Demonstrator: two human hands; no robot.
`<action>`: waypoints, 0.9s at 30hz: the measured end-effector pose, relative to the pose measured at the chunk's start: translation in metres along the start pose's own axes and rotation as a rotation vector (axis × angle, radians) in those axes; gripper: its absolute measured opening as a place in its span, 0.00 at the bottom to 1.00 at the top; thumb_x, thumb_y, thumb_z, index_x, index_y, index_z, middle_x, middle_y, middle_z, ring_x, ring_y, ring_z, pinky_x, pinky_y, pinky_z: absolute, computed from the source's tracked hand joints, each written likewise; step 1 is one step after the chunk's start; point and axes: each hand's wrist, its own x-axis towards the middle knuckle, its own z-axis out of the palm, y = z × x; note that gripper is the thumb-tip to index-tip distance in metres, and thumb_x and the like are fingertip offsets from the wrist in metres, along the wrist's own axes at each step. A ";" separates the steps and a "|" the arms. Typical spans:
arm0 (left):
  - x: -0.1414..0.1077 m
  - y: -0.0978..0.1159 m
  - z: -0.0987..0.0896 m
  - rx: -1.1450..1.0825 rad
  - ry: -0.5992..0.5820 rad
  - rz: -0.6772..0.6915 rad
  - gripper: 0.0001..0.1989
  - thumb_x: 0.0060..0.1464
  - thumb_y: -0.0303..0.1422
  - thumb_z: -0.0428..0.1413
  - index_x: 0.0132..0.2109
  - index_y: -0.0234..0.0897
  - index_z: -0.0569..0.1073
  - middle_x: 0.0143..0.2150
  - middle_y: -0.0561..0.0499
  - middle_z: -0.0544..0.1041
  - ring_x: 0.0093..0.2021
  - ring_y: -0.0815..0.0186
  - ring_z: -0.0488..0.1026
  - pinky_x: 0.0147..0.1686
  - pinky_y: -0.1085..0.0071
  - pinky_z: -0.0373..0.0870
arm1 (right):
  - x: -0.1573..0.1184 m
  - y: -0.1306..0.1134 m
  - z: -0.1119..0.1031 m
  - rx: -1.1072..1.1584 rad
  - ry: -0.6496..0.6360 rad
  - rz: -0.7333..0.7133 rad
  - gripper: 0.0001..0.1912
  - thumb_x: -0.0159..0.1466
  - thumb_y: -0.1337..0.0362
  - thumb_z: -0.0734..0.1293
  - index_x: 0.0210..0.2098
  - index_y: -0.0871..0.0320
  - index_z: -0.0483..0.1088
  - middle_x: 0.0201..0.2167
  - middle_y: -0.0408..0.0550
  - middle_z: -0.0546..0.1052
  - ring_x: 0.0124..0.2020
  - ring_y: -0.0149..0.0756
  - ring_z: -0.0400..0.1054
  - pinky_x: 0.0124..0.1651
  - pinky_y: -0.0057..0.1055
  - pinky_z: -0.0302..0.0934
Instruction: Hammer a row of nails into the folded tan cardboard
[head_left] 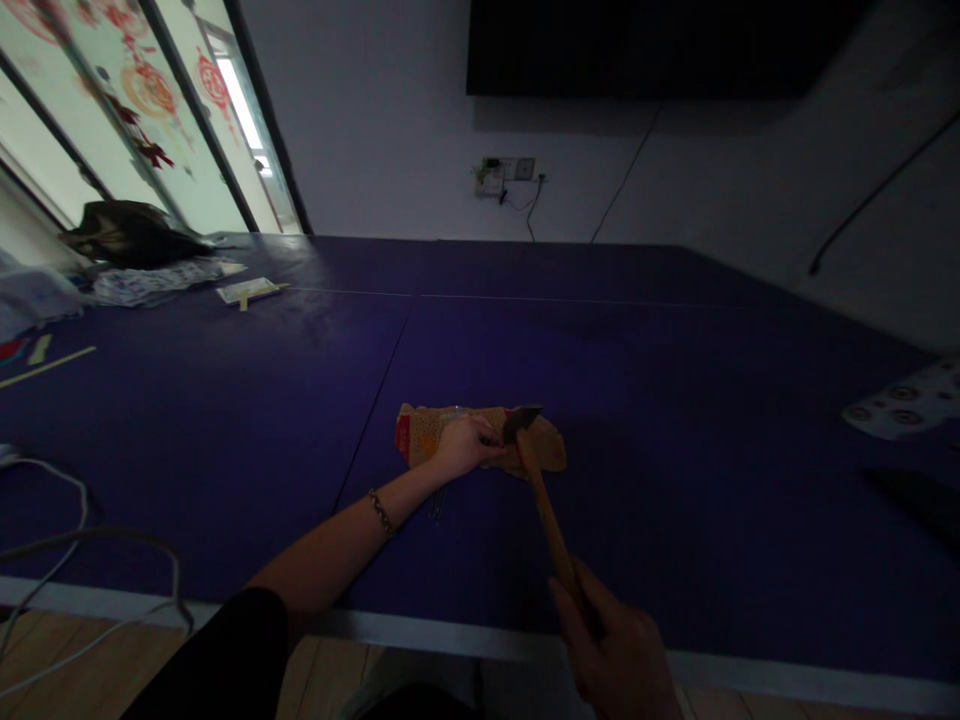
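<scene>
A flattened piece of brown and red packaging [551, 447] lies on the blue table [637, 380]. My left hand [463, 446] rests on it, fingers pinched together close to the hammer's head; what they hold is too small to make out. My right hand [611, 640] is wrapped round the wooden handle of a hammer [547, 515], near the table's front edge. The hammer's dark metal head is over the packaging, just right of my left fingertips. Some small thin metal pieces [437, 503] lie below my left wrist.
White cables [81, 500] loop over the near left edge. A dark bag [135, 232], plastic wrapping [154, 284] and a small white tray [249, 290] sit at the far left. A patterned white object [907, 402] lies at the right.
</scene>
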 end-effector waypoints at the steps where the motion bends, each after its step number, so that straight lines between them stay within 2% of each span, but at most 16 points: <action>1: 0.000 0.000 0.000 0.002 -0.002 -0.005 0.08 0.46 0.36 0.62 0.26 0.35 0.78 0.31 0.53 0.77 0.33 0.68 0.73 0.31 0.76 0.63 | 0.000 0.001 0.000 0.009 -0.018 0.003 0.29 0.58 0.45 0.60 0.41 0.65 0.76 0.15 0.50 0.76 0.11 0.35 0.66 0.15 0.27 0.60; 4: 0.002 -0.002 0.001 0.004 -0.010 -0.017 0.07 0.45 0.36 0.62 0.27 0.36 0.78 0.32 0.53 0.77 0.33 0.68 0.73 0.31 0.76 0.62 | -0.003 0.001 0.000 0.053 -0.003 0.077 0.29 0.57 0.46 0.61 0.42 0.64 0.75 0.09 0.42 0.68 0.08 0.31 0.58 0.10 0.26 0.54; 7: 0.003 -0.006 0.001 -0.004 -0.032 -0.023 0.07 0.45 0.36 0.61 0.30 0.37 0.79 0.34 0.54 0.78 0.34 0.68 0.73 0.32 0.77 0.63 | -0.003 -0.002 -0.003 0.170 0.035 0.160 0.28 0.56 0.47 0.62 0.43 0.65 0.73 0.10 0.40 0.66 0.09 0.30 0.58 0.11 0.25 0.52; 10: 0.004 -0.008 0.000 -0.025 -0.057 -0.025 0.07 0.44 0.36 0.62 0.31 0.38 0.79 0.34 0.54 0.78 0.35 0.66 0.73 0.34 0.76 0.63 | 0.007 0.001 -0.004 0.381 -0.049 0.256 0.27 0.55 0.46 0.63 0.43 0.63 0.72 0.10 0.36 0.64 0.10 0.28 0.58 0.11 0.23 0.53; 13: 0.005 -0.008 -0.003 -0.066 -0.085 -0.018 0.09 0.42 0.34 0.63 0.34 0.37 0.79 0.34 0.52 0.78 0.36 0.64 0.73 0.37 0.74 0.64 | 0.022 0.008 -0.001 0.631 -0.064 0.326 0.25 0.53 0.45 0.66 0.38 0.61 0.71 0.12 0.35 0.65 0.09 0.25 0.57 0.10 0.21 0.52; 18: 0.004 -0.011 -0.013 -0.178 -0.127 -0.017 0.24 0.35 0.29 0.67 0.44 0.35 0.74 0.36 0.51 0.77 0.35 0.64 0.73 0.36 0.72 0.67 | 0.031 0.018 0.010 0.820 -0.017 0.381 0.26 0.49 0.45 0.70 0.36 0.61 0.70 0.13 0.34 0.65 0.07 0.21 0.54 0.09 0.19 0.50; 22: 0.003 -0.013 -0.034 -0.282 -0.159 0.003 0.31 0.31 0.25 0.67 0.48 0.34 0.70 0.39 0.50 0.77 0.34 0.68 0.73 0.36 0.74 0.68 | 0.029 0.022 0.014 0.869 -0.008 0.396 0.24 0.49 0.47 0.70 0.35 0.61 0.70 0.13 0.33 0.65 0.07 0.20 0.54 0.08 0.18 0.49; 25: 0.000 -0.016 -0.062 -0.318 -0.114 -0.007 0.27 0.35 0.26 0.65 0.46 0.33 0.69 0.41 0.48 0.77 0.35 0.69 0.73 0.38 0.73 0.68 | 0.031 0.022 0.013 0.888 -0.028 0.405 0.24 0.49 0.47 0.70 0.34 0.61 0.70 0.13 0.33 0.66 0.07 0.20 0.55 0.08 0.18 0.50; 27: -0.009 -0.019 -0.081 -0.309 -0.051 -0.046 0.19 0.40 0.28 0.62 0.43 0.33 0.70 0.38 0.48 0.77 0.33 0.69 0.72 0.36 0.74 0.68 | 0.032 0.021 0.012 0.896 -0.036 0.417 0.26 0.48 0.46 0.70 0.36 0.61 0.70 0.13 0.33 0.65 0.07 0.20 0.55 0.07 0.18 0.50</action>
